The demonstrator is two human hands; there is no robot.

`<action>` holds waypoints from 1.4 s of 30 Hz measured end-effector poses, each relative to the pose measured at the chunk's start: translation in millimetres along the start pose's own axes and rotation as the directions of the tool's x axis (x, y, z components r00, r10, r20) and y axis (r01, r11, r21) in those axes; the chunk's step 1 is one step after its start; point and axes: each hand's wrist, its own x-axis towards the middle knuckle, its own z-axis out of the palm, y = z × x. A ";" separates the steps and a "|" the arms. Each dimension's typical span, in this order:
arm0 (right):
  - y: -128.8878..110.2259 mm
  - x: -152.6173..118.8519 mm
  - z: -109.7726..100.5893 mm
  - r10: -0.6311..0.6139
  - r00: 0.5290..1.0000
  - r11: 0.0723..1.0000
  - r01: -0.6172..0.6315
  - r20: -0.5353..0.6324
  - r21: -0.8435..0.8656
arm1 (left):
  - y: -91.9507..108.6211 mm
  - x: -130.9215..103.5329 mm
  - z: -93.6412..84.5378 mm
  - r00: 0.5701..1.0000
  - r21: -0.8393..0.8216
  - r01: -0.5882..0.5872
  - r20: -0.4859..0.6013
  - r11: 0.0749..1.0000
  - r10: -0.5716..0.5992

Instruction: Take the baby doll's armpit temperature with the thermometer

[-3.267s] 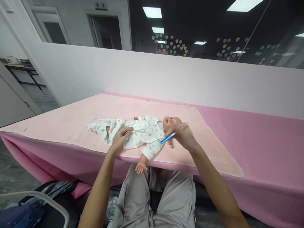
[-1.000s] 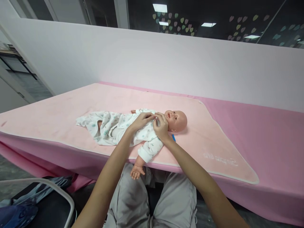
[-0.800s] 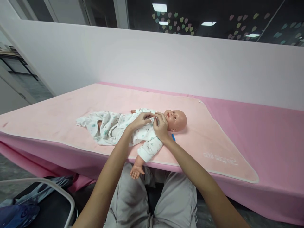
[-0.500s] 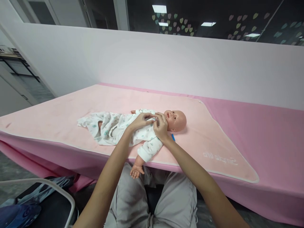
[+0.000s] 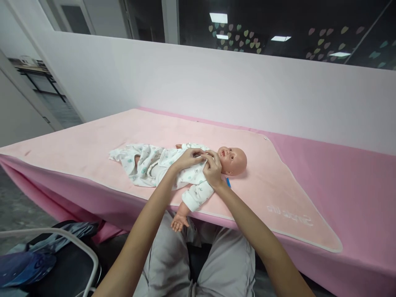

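Observation:
A baby doll (image 5: 236, 161) lies on its back with its head to the right. It wears a white printed baby top (image 5: 193, 175), and one bare doll hand hangs over the near table edge. My left hand (image 5: 189, 159) is bent over the chest, fingertips pinched at the top's upper front. Close beside it, my right hand (image 5: 213, 169) has its fingers curled on the same cloth just below the doll's chin. The fingertips of both hands meet there, and they partly hide the collar. Matching white printed trousers (image 5: 140, 163) are loosely bunched around the legs.
A light pink mat (image 5: 262, 194) covers much of the pink-draped table (image 5: 365, 198). Near the doll's shoulder lies a small blue object (image 5: 228, 182). A white partition (image 5: 185, 78) rises behind the table. At lower left stands a chair (image 5: 68, 264) with clothing on it.
The view has shifted slightly, so the scene sits a little to the right. Both hands stay at the top's upper front, with only small finger movements.

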 end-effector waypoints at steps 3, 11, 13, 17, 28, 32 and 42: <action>0.7 -1.7 0.5 -0.037 0.999 0.999 0.037 -0.023 -0.001 | 2.9 -1.3 -2.4 1.000 -0.015 -0.010 -0.008 1.000 0.010; 0.3 -1.6 1.7 -0.002 0.997 1.000 0.002 -0.074 0.011 | -4.5 -31.0 -39.9 0.998 -0.063 0.025 0.060 0.998 -0.021; -0.1 -1.4 1.5 -0.024 0.996 1.000 0.025 -0.086 0.009 | -7.1 -40.2 -42.3 0.999 -0.063 0.031 0.010 0.998 -0.031; 1.5 -1.7 1.5 -0.023 0.997 1.000 0.023 -0.077 -0.002 | -6.2 -47.9 -36.5 0.999 -0.080 0.014 -0.041 0.997 -0.017; -7.4 6.5 -3.4 -0.064 0.994 0.990 0.074 0.086 -0.120 | -3.2 -52.5 -30.6 0.987 -0.034 0.065 -0.147 0.997 -0.069; -8.4 6.5 -4.1 -0.063 0.987 0.989 0.082 0.146 -0.125 | -4.6 -52.3 -30.6 0.994 -0.037 0.006 -0.111 0.999 -0.010; -9.7 5.1 -4.5 -0.085 0.984 0.989 0.103 0.155 -0.109 | -7.3 -50.4 -31.9 0.996 -0.075 -0.017 -0.086 0.997 0.010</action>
